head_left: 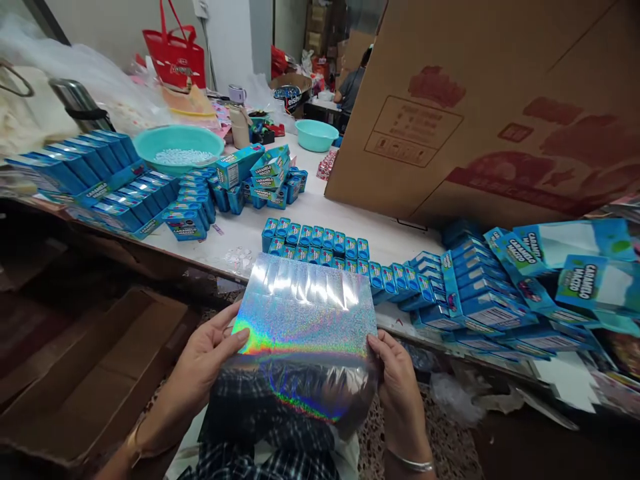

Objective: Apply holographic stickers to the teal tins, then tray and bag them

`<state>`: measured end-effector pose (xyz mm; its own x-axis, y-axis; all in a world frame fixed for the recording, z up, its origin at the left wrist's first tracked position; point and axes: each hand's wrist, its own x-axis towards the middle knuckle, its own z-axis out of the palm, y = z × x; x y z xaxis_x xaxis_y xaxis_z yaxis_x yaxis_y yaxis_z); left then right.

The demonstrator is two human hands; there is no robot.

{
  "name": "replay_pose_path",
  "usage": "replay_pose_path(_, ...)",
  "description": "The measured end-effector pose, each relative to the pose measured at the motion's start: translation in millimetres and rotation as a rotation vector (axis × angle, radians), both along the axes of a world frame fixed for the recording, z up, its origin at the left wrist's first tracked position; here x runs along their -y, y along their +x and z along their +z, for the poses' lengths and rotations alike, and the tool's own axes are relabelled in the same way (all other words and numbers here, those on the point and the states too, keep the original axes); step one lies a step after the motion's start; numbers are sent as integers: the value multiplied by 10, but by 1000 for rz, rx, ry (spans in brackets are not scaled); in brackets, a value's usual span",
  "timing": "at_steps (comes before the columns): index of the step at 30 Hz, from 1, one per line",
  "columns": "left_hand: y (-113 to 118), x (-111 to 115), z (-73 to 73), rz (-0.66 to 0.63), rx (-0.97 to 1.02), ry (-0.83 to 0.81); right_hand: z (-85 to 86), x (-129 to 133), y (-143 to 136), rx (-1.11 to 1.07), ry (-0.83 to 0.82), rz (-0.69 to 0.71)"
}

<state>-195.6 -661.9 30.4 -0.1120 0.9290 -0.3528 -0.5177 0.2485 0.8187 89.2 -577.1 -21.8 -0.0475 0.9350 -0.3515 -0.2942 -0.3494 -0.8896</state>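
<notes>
A shiny holographic sheet (305,327) with rainbow glints is held flat above my lap, its far edge reaching the table's front. My left hand (213,347) pinches its left side, thumb on top. At its right edge, my right hand (395,363) grips it between thumb and fingers. The sheet's lower part looks clear, and my dark checked clothing shows through it. Just beyond the sheet stand rows of small blue candy boxes (317,237) on the white table (235,233); the sheet hides part of the nearer row.
Stacked blue cartons (480,287) lie at the right, below a large leaning cardboard box (480,113). More blue boxes (125,193) fill the left, beside a turquoise basin (180,143) of small pale pieces. An open cardboard box (100,380) sits lower left. A person (353,83) sits far back.
</notes>
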Motion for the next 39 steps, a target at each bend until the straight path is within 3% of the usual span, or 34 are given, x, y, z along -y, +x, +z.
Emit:
replay_pose_path(11, 46, -4, 87, -9, -18, 22, -57, 14, 11, -14, 25, 16)
replay_pose_path(15, 26, -3, 83, -19, -75, 7, 4, -33, 16, -33, 169, -56)
replay_pose_path(19, -16, -61, 62, -58, -189, 39, 65, -121, 36, 121, 332, -130)
replay_pose_path(24, 46, -184, 144, 191, -371, 173, 129, -180, 85, 222, 313, 1)
replay_pose_path(28, 33, -221, 238, 124, -525, 127, 195, -144, 116, 104, 253, 223)
replay_pose_path(30, 0, -232, 242, 114, -573, 86, 194, -120, 112, 101, 244, 258)
replay_pose_path(35, -38, -268, 152, 202, -639, 84, 106, -96, 88, 302, 308, 136)
replay_pose_path(39, -106, -290, 106, 85, -617, 151, 126, -97, 121, 490, 523, 26)
